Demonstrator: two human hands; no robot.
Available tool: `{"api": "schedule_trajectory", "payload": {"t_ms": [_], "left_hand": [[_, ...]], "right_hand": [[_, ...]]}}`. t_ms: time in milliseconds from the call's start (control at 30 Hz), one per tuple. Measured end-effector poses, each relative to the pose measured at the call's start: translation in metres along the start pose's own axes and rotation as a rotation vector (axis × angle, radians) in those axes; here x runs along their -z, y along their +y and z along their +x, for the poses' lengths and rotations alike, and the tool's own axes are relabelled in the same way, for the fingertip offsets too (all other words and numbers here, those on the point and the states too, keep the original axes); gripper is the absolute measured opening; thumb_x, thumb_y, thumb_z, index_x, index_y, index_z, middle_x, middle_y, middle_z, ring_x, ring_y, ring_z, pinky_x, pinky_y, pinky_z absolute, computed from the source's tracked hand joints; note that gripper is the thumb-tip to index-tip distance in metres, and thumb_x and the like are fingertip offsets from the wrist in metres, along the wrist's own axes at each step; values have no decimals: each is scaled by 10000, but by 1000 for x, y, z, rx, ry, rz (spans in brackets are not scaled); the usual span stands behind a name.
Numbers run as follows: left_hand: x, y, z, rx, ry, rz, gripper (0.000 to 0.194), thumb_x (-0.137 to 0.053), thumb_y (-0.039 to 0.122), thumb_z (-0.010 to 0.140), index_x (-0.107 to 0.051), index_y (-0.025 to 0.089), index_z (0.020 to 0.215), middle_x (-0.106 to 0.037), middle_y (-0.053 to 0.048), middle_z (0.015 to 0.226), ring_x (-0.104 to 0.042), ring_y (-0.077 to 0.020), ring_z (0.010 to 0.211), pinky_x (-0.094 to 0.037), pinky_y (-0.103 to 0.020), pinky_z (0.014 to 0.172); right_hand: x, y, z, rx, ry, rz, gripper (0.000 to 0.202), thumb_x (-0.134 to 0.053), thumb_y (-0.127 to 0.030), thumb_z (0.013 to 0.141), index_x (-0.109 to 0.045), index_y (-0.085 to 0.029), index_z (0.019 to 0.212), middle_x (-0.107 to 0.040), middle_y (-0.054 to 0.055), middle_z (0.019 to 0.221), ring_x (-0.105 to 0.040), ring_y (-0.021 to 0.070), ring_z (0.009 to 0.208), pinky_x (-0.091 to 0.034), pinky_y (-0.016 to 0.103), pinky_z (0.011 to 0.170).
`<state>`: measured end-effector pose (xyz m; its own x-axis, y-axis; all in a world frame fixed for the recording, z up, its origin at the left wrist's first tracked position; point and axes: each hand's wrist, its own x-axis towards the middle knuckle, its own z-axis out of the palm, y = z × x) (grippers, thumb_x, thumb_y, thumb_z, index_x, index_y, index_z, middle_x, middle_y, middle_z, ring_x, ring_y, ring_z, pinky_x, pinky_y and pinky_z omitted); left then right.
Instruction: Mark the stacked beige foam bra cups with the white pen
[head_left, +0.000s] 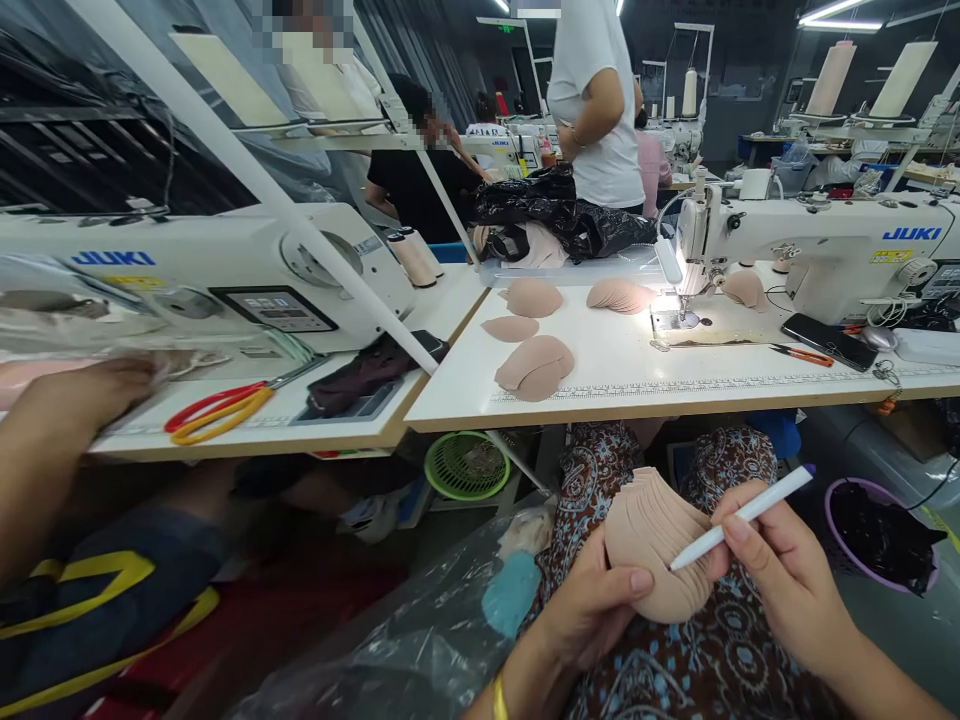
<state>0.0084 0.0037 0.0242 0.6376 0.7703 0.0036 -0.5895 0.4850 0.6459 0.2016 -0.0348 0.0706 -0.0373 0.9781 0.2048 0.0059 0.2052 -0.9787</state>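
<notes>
My left hand (600, 600) grips a fanned stack of beige bra cups (652, 540) above my lap, its thumb lying across the front piece. Between the fingers of my right hand (772, 560) is a white marker pen (739, 518) with a purple end. The pen slants down to the left, and its tip is at the face of the front cup; whether it touches I cannot tell for certain. More beige cups (534, 368) lie in small piles on the white sewing table (450, 400), in front of my hands.
A lit sewing machine (832, 235) stands on the table, with orange-handled snips (802, 355) and a black phone (829, 340) nearby. At left, a co-worker's hand (97, 395) works by another machine and red-yellow scissors (225, 408). Below are a green basket (466, 490) and a purple-rimmed bin (832, 500).
</notes>
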Motion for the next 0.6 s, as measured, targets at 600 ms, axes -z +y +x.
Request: {"api": "schedule_trajectory", "payload": {"t_ms": [600], "left_hand": [[6, 96, 36, -114, 167, 401, 752, -959, 308, 662, -669, 137, 1334, -729, -172, 1256, -669, -354, 1186, -567, -418, 972]], "right_hand": [[13, 38, 0, -89, 228, 109, 281, -589, -494, 1033, -678, -231, 993, -596, 4, 703, -546, 155, 693, -465, 250, 673]]}}
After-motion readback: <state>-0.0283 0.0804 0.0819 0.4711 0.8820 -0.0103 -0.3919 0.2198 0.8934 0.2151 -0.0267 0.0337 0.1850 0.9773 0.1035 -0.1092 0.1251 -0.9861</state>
